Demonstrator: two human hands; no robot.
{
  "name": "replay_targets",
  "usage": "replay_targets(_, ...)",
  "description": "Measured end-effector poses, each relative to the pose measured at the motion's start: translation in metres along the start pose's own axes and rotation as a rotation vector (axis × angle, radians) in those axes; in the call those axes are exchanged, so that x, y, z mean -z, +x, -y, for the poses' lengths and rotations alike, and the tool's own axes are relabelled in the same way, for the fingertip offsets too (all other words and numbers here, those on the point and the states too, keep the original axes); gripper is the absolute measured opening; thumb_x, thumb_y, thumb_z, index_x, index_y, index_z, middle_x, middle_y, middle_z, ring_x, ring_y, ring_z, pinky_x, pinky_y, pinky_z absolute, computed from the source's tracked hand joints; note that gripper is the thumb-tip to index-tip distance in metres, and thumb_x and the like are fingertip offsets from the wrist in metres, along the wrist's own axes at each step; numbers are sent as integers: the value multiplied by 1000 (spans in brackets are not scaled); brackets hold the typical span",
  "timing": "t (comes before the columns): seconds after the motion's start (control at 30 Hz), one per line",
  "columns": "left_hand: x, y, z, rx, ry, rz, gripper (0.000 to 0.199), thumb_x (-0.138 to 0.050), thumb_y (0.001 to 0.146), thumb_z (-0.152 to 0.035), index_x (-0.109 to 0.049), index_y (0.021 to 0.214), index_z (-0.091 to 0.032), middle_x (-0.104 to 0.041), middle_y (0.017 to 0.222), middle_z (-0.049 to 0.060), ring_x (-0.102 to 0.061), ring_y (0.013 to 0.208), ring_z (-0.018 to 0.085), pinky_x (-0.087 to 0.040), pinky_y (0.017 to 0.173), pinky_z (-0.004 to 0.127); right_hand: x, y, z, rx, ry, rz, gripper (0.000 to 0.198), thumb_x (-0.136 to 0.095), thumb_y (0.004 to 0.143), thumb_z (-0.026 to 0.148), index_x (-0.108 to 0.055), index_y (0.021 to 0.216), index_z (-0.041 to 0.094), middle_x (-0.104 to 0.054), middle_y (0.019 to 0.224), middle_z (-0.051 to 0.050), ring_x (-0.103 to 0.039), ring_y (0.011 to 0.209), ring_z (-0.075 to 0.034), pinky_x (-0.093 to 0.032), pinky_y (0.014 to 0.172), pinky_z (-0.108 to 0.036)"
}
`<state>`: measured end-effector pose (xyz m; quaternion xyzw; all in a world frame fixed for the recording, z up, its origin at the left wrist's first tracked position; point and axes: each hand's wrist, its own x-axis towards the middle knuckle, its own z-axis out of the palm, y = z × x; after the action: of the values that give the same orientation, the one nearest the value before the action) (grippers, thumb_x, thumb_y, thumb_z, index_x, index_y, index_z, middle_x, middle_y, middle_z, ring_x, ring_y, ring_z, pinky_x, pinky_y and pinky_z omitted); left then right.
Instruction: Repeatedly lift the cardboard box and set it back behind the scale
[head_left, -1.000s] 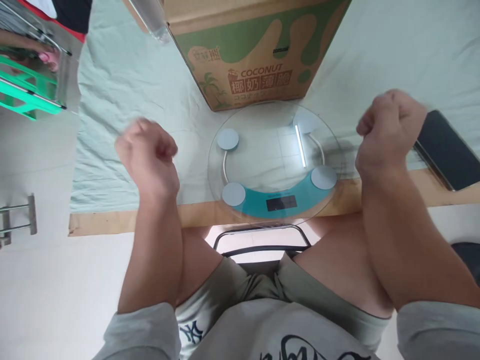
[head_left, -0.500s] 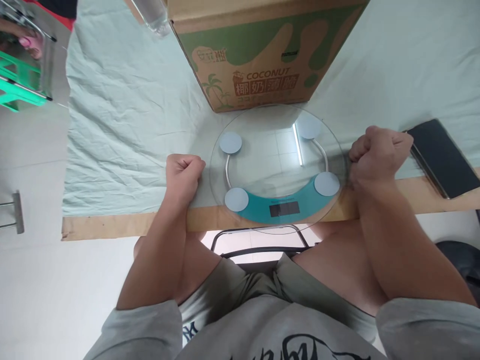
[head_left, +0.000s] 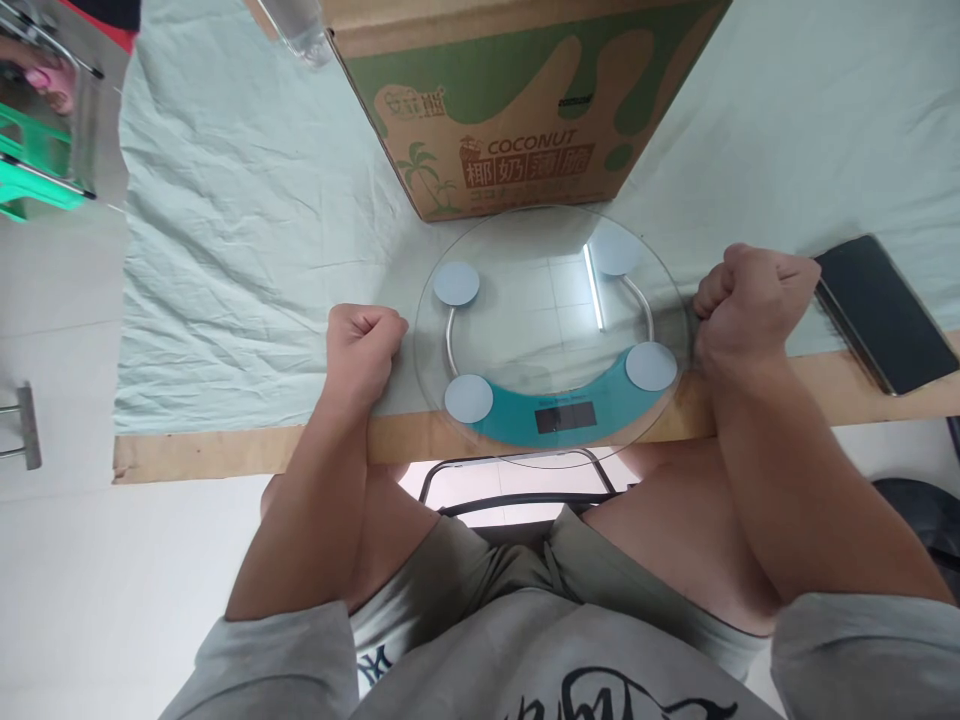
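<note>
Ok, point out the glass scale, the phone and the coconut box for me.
glass scale (head_left: 551, 300), head view, clear middle of the platform
phone (head_left: 881, 310), head view, dark screen
coconut box (head_left: 517, 90), head view, printed front face

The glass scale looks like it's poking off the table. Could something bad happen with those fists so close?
Maybe. The glass scale overhangs the table's front edge, so a bump from the left hand or right hand, both clenched beside its rim, could tip it off. The phone near the right hand also lies by that edge and might get knocked down.
</note>
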<state>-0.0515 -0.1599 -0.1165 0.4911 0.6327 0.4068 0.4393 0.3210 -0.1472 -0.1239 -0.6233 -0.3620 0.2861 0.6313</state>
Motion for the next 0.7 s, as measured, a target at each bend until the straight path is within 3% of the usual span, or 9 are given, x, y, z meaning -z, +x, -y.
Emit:
replay_targets(0.2, 0, 1, 2, 7, -2, 8, 52, -70, 66, -36, -21, 53, -23, -13, 56, -6, -12, 59, 5, -4, 60, 27, -4, -3, 7, -10, -8, 1, 55, -63, 59, 41, -12, 60, 20, -4, 60, 3, -11, 51, -1, -4, 54, -26)
replay_targets(0.4, 4, 9, -2, 78, -2, 38, 48, -66, 60, -29, -20, 49, -22, -12, 56, -3, -11, 56, 5, -2, 58, 30, -9, -1, 11, -25, 0, -7, 57, -61, 58, 43, -9, 60, 20, 1, 62, 3, -8, 54, 0, -2, 56, -26)
replay_targets(0.7, 7, 32, -23, 252, 65, 212, 37, -64, 55, -30, -29, 46, -26, -20, 47, -2, -16, 47, 6, -3, 50, 30, -21, 9, 15, -35, 114, -56, 54, -62, 68, 29, -9, 68, 22, 0, 67, 4, -6, 54, -1, -2, 55, -27)
